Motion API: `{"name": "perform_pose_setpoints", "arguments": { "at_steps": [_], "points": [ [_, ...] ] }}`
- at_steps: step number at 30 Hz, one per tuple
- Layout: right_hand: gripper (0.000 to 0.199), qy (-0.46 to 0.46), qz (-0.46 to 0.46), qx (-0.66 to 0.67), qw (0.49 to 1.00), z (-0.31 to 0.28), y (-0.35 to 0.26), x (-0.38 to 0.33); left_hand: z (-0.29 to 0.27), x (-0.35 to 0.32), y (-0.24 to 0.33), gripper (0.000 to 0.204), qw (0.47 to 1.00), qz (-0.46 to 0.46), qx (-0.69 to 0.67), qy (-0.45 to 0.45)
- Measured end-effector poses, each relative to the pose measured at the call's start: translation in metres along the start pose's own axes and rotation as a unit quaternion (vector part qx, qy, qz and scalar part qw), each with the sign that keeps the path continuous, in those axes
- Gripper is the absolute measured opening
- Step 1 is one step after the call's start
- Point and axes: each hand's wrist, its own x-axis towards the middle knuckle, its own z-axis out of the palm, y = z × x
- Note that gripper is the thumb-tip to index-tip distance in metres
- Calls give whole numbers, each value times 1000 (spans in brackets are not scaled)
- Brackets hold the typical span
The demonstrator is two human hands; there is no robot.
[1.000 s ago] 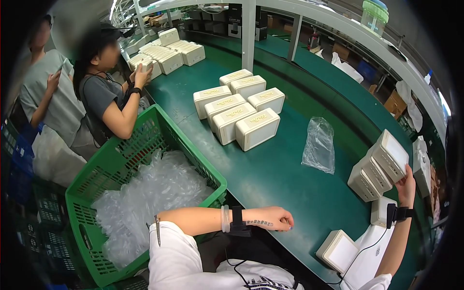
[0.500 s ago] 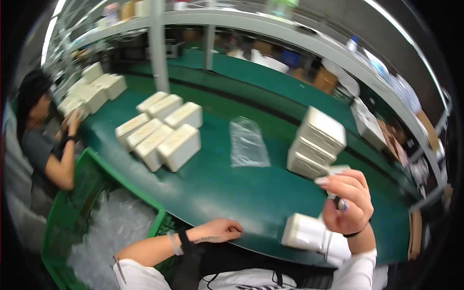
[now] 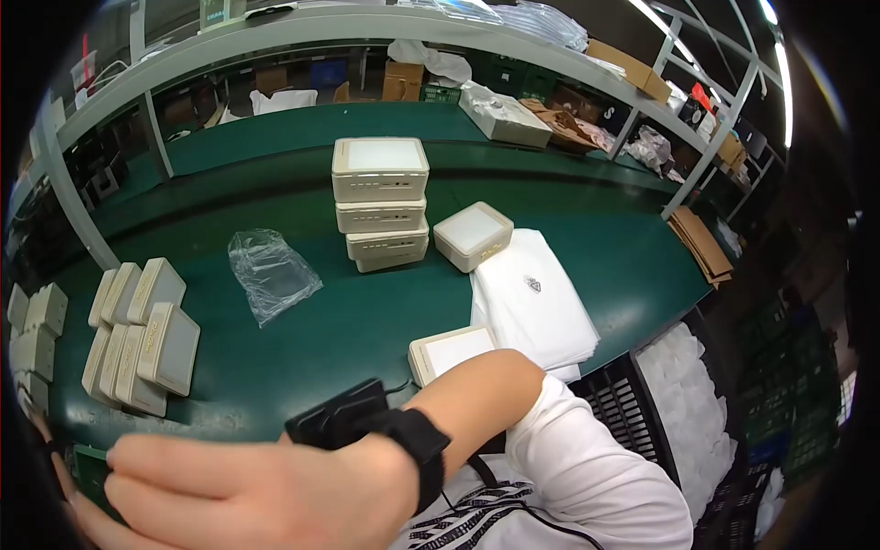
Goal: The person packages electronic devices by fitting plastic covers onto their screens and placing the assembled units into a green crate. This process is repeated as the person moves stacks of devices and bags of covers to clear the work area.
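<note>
My right hand (image 3: 257,486), very near the camera and blurred, reaches across my body to the lower left. A black strap with a dark box-shaped piece (image 3: 339,414) sits at its wrist. I cannot make out whether its fingers hold anything. My left hand does not show. Behind the right forearm lies a cream box-shaped device (image 3: 449,353) with a white panel, partly covered by the arm. Another cream device (image 3: 475,234) touches the far-left corner of a flat stack of white bags or cloths (image 3: 532,298) bearing a small dark emblem.
A pile of cream devices (image 3: 380,188) with ports stands mid-table. Several upright ones (image 3: 170,348) stand left beside a clear plastic bag (image 3: 273,275). A black crate (image 3: 628,412) with white wrapping sits at the right edge. Grey shelf posts (image 3: 156,136) rise behind.
My view has turned to the right. My right hand has swung from the right side across to the lower left, and my left hand has gone out of view.
</note>
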Motion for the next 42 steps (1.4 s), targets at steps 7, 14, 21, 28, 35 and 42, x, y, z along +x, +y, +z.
{"name": "perform_pose_setpoints", "arguments": {
  "at_steps": [7, 14, 21, 28, 35, 42],
  "points": [
    [26, -104, -78, 271, 954, -16, -41, -21, 5, -11, 2, 32, 1000, -6, -1, 15],
    [7, -166, -21, 272, 948, -80, -3, -24, 12, -18, 42, 31, 993, -112, 5, 39],
    [7, -224, 14, 264, 938, -118, 0, 5, 6, -9, 4, 29, 998, -20, 52, 41],
    [16, -320, -10, 166, 933, -129, -17, 6, 6, -5, 13, 29, 996, -21, 79, 34],
    [29, -516, 63, 4, 854, -146, 47, -2, 25, -16, 18, 30, 980, 133, -36, 141],
    [100, -701, 377, -144, 587, -254, 53, -111, 8, -9, 20, 30, 993, -24, 112, 30]
  ]
}}
